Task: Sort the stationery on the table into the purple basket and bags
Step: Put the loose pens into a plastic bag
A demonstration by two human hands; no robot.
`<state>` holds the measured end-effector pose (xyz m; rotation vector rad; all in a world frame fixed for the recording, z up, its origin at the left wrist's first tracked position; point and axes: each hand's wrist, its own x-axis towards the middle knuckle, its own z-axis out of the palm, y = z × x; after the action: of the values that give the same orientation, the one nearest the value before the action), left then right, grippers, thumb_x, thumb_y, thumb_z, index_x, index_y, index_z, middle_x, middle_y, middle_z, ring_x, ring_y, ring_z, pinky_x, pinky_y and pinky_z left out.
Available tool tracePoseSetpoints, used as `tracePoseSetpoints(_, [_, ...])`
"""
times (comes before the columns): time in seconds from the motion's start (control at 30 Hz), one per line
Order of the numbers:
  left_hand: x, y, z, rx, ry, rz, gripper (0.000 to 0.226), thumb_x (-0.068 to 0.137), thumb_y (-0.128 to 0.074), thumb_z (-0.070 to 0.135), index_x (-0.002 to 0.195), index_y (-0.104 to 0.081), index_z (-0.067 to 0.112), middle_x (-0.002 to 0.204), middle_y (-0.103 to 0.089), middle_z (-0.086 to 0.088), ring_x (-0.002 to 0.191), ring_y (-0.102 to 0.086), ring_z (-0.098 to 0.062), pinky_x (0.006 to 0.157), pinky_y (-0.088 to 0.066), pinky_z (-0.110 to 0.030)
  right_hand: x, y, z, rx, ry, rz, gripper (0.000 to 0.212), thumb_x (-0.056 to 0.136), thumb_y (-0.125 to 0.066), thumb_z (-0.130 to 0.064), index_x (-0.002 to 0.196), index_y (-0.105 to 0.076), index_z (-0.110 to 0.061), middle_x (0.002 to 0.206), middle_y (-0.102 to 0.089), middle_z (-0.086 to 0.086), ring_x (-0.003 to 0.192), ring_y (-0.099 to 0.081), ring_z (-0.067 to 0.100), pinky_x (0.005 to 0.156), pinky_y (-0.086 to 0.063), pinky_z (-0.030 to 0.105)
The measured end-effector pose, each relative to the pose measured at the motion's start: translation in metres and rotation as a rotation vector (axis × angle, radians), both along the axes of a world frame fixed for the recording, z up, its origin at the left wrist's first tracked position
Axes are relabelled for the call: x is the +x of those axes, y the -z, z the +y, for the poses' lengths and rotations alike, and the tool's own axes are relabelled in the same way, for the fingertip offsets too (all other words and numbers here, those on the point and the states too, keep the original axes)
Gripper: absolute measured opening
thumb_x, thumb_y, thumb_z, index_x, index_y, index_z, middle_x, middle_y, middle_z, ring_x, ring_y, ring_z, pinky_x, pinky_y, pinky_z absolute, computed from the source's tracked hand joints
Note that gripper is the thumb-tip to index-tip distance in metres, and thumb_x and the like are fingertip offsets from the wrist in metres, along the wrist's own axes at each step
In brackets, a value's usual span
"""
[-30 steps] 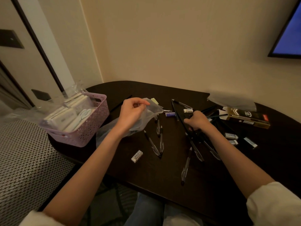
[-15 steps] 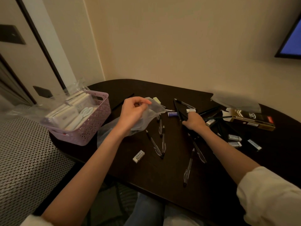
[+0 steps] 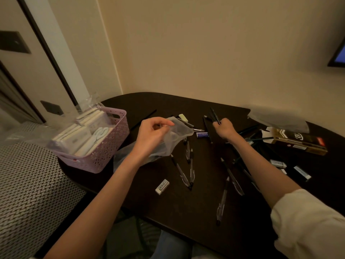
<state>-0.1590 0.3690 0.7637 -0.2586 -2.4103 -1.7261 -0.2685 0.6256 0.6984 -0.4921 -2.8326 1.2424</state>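
From the head view, the left hand (image 3: pixel 151 135) pinched the rim of a clear bag (image 3: pixel 175 137) above the table (image 3: pixel 168 212). The right hand (image 3: pixel 224 128) gripped dark pens (image 3: pixel 214 115), fingers curled round them. More pens (image 3: pixel 188 169) and an eraser (image 3: pixel 162 186) lay loose on the table; the purple basket (image 3: pixel 104 152) stood at its left end, holding white packs.

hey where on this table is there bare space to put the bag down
Bare: the far table strip by the wall, behind the purple basket, and the near edge below the lone eraser. Crowded: the middle, with pens, and the right side around the pencil box.
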Motion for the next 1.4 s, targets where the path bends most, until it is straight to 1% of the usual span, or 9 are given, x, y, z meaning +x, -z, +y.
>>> tracePoseSetpoints(0.23, [-0.004,0.003,-0.001,0.000,0.021,-0.002,0.023,0.092,-0.057,0.002,0.089,-0.071,0.021,0.084,-0.066,-0.003,0.055,-0.051,0.002,0.054,-0.041,-0.015,-0.012,0.007,-0.005,0.003,-0.009,-0.099,0.044,0.090,-0.065,-0.030,0.119,-0.052,0.001,0.094,-0.054,0.009,0.088,-0.055,0.022,0.071,-0.044,0.031])
tracePoseSetpoints(0.4, [-0.003,0.003,0.001,0.007,0.034,-0.006,0.025,0.092,-0.058,0.002,0.088,-0.071,0.023,0.092,-0.068,-0.013,0.057,-0.050,-0.002,0.056,-0.041,-0.018,-0.013,0.006,-0.008,0.006,-0.005,-0.132,0.043,0.090,-0.065,-0.023,0.123,-0.049,0.000,0.104,-0.052,0.013,0.088,-0.052,0.022,0.055,-0.039,0.026])
tracePoseSetpoints(0.57, [-0.001,0.001,0.002,0.010,0.033,0.000,0.026,0.092,-0.056,0.002,0.089,-0.070,0.024,0.087,-0.067,-0.012,0.061,-0.049,-0.011,0.057,-0.039,-0.025,-0.003,-0.011,-0.004,-0.105,0.031,-0.116,0.039,0.091,-0.063,-0.026,0.118,-0.048,-0.002,0.097,-0.051,0.010,0.083,-0.052,0.022,0.053,-0.039,0.026])
tracePoseSetpoints(0.73, [0.001,0.003,0.004,-0.018,0.029,0.005,0.024,0.092,-0.056,0.004,0.094,-0.069,0.024,0.088,-0.066,-0.011,0.067,-0.053,-0.016,0.060,-0.043,-0.029,0.034,-0.050,-0.010,-0.476,0.023,-0.003,0.015,0.097,-0.049,-0.024,0.094,-0.051,-0.009,0.067,-0.041,0.001,0.054,-0.037,0.010,0.049,-0.030,0.023])
tracePoseSetpoints(0.87, [0.008,0.006,0.009,-0.037,0.028,0.005,0.022,0.089,-0.062,0.005,0.096,-0.067,0.025,0.090,-0.065,0.000,0.076,-0.059,-0.017,0.064,-0.049,-0.028,0.069,-0.069,-0.021,-0.851,-0.005,0.072,0.023,0.096,-0.043,-0.017,0.073,-0.040,-0.018,0.058,-0.031,-0.004,0.045,-0.028,0.008,0.041,-0.024,0.019])
tracePoseSetpoints(1.0, [0.012,0.004,0.013,-0.071,0.023,0.009,0.025,0.087,-0.065,0.005,0.101,-0.065,0.025,0.094,-0.061,0.010,0.081,-0.060,-0.007,0.068,-0.053,-0.022,0.088,-0.082,-0.036,-1.098,0.122,0.189,0.029,0.098,-0.045,-0.020,0.069,-0.042,-0.020,0.048,-0.037,-0.008,0.039,-0.034,0.006,0.039,-0.032,0.019])
tracePoseSetpoints(1.07, [0.014,0.002,0.015,-0.078,0.027,0.012,0.027,0.087,-0.065,0.004,0.105,-0.064,0.024,0.100,-0.058,0.013,0.088,-0.059,-0.004,0.069,-0.053,-0.018,0.095,-0.093,-0.042,-1.223,0.166,0.250,0.028,0.097,-0.045,-0.022,0.069,-0.046,-0.019,0.054,-0.041,-0.006,0.048,-0.040,0.008,0.049,-0.039,0.022])
tracePoseSetpoints(1.17, [0.015,-0.002,0.014,-0.061,0.018,0.002,0.030,0.085,-0.065,0.003,0.110,-0.065,0.021,0.107,-0.057,0.010,0.094,-0.059,-0.007,0.076,-0.054,-0.022,0.103,-0.107,-0.052,-1.055,0.166,0.369,0.026,0.098,-0.039,-0.023,0.075,-0.050,-0.017,0.070,-0.048,-0.003,0.067,-0.044,0.011,0.065,-0.039,0.026])
tracePoseSetpoints(1.4, [0.015,-0.016,0.002,0.010,0.015,0.002,0.032,0.085,-0.063,0.000,0.103,-0.067,0.025,0.107,-0.062,0.003,0.090,-0.059,-0.010,0.074,-0.050,-0.024,0.115,-0.127,-0.075,-0.681,-0.038,0.576,0.030,0.099,-0.040,-0.018,0.073,-0.055,-0.011,0.059,-0.049,-0.001,0.045,-0.052,0.008,0.042,-0.042,0.018])
